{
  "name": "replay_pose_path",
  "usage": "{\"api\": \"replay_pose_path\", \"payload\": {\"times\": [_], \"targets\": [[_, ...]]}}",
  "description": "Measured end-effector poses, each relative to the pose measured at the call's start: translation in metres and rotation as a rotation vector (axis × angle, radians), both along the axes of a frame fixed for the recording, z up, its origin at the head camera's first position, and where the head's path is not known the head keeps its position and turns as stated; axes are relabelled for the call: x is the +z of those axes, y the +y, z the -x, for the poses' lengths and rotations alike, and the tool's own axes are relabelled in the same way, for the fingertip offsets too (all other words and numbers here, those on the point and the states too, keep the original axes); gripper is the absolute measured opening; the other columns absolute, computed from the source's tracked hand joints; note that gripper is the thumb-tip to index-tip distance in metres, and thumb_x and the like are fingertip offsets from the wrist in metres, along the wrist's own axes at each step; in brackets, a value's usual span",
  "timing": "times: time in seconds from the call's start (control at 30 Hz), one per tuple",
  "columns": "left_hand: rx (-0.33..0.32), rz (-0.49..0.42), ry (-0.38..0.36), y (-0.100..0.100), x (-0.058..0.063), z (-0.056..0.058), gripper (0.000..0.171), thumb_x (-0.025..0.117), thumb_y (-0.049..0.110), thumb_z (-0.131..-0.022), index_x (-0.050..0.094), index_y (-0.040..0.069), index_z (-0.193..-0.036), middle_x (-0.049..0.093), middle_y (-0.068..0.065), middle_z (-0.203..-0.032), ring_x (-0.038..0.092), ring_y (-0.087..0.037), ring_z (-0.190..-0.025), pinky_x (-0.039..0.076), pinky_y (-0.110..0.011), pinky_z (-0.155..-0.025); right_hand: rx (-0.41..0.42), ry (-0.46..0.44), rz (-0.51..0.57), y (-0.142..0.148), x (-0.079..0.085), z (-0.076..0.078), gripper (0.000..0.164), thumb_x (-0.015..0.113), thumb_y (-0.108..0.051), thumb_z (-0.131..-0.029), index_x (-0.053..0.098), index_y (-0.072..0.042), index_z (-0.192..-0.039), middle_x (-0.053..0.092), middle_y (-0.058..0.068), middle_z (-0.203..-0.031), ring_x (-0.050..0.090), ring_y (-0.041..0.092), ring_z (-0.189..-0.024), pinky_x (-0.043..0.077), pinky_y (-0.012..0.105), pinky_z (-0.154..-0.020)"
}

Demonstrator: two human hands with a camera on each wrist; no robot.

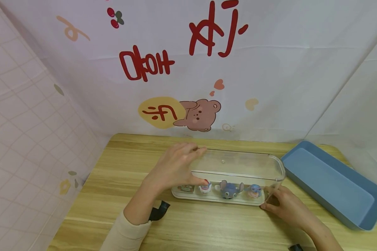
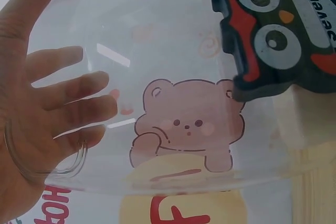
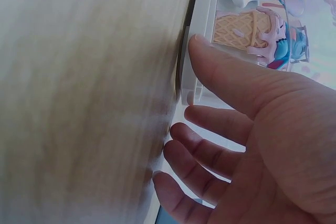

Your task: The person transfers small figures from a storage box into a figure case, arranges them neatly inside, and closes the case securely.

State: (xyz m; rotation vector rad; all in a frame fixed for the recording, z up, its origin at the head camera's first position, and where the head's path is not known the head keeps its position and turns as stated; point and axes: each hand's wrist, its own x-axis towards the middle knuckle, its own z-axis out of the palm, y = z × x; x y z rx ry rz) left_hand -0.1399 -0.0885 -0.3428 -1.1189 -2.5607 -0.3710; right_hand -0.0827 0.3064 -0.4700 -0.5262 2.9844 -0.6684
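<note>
A clear display case with a transparent cover and a white base lies lengthwise on the table. Inside stand a dark owl figure, a small white and red figure, a blue big-eared figure and a blue figure in an ice-cream cone. My left hand spans the cover's left part, thumb at the front and fingers over the back, holding it. At the right end my right hand pinches the base's edge, its thumb on top and the other fingers lower down.
A blue rectangular tray stands at a slant on the right of the wooden table. Behind the table hangs a white printed cloth with a bear drawing and red lettering. Black straps show near both wrists.
</note>
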Motion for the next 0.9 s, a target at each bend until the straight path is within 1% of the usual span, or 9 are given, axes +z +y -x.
{"api": "replay_pose_path", "payload": {"times": [0.1,0.27,0.37,0.47,0.6,0.67,0.77,0.9], "targets": [[-0.002,0.001,-0.002,0.0003,-0.0007,0.0004,0.097,0.092,0.067,-0.065,0.067,0.013,-0.141,0.070,-0.007,-0.123,0.066,-0.027,-0.116,0.050,-0.044,-0.108,-0.002,-0.005,-0.002,0.0002,0.0001,-0.0003,0.059,0.089,-0.030,-0.084,0.070,0.000,-0.131,0.064,-0.001,-0.108,0.058,0.014,-0.096,0.055,0.040,-0.079],[0.004,-0.001,-0.007,0.0006,-0.0024,0.0009,0.098,0.092,0.067,-0.064,0.067,0.013,-0.142,0.070,-0.007,-0.124,0.066,-0.028,-0.118,0.049,-0.043,-0.109,-0.001,-0.016,0.000,0.0005,0.0007,-0.0002,0.057,0.089,-0.030,-0.084,0.071,-0.003,-0.131,0.062,-0.004,-0.105,0.054,0.012,-0.091,0.052,0.035,-0.075],[0.008,0.001,-0.007,0.0007,-0.0026,0.0010,0.098,0.092,0.067,-0.064,0.067,0.013,-0.141,0.070,-0.007,-0.125,0.065,-0.028,-0.118,0.049,-0.043,-0.110,-0.005,-0.022,-0.002,0.0006,0.0011,-0.0005,0.057,0.088,-0.030,-0.084,0.071,-0.003,-0.131,0.062,-0.003,-0.105,0.054,0.012,-0.092,0.052,0.036,-0.076],[0.009,0.005,-0.007,0.0008,-0.0029,0.0009,0.098,0.092,0.068,-0.064,0.067,0.012,-0.142,0.070,-0.007,-0.125,0.065,-0.027,-0.118,0.049,-0.043,-0.110,-0.007,-0.026,-0.003,0.0004,0.0013,-0.0007,0.059,0.088,-0.031,-0.084,0.070,-0.001,-0.132,0.063,-0.001,-0.108,0.057,0.015,-0.096,0.054,0.039,-0.078],[0.011,0.006,-0.006,0.0007,-0.0041,0.0006,0.099,0.091,0.068,-0.064,0.067,0.012,-0.142,0.069,-0.006,-0.125,0.065,-0.026,-0.118,0.049,-0.043,-0.109,-0.007,-0.018,0.000,0.0003,0.0008,-0.0007,0.059,0.089,-0.031,-0.084,0.071,-0.001,-0.131,0.065,0.002,-0.113,0.062,0.022,-0.104,0.056,0.046,-0.084],[0.011,0.004,-0.002,0.0008,-0.0049,0.0004,0.099,0.092,0.068,-0.064,0.067,0.012,-0.142,0.069,-0.006,-0.124,0.065,-0.026,-0.117,0.049,-0.042,-0.109,-0.007,-0.016,-0.003,0.0003,0.0006,-0.0006,0.059,0.089,-0.032,-0.084,0.071,-0.001,-0.131,0.065,0.002,-0.112,0.062,0.023,-0.105,0.056,0.047,-0.084],[0.007,-0.002,0.001,0.0013,-0.0065,0.0000,0.100,0.093,0.067,-0.063,0.067,0.011,-0.142,0.069,-0.006,-0.124,0.065,-0.026,-0.117,0.050,-0.042,-0.108,-0.006,-0.013,-0.007,0.0004,0.0001,-0.0004,0.059,0.089,-0.032,-0.084,0.071,0.000,-0.130,0.066,0.002,-0.112,0.062,0.022,-0.104,0.056,0.046,-0.083],[0.000,-0.007,0.005,0.0024,-0.0092,-0.0006,0.101,0.094,0.066,-0.062,0.067,0.010,-0.141,0.069,-0.006,-0.123,0.065,-0.026,-0.116,0.051,-0.042,-0.106,-0.006,-0.013,-0.011,0.0005,-0.0002,-0.0004,0.057,0.089,-0.032,-0.083,0.072,-0.001,-0.129,0.065,0.000,-0.108,0.060,0.017,-0.097,0.054,0.040,-0.078]]}}
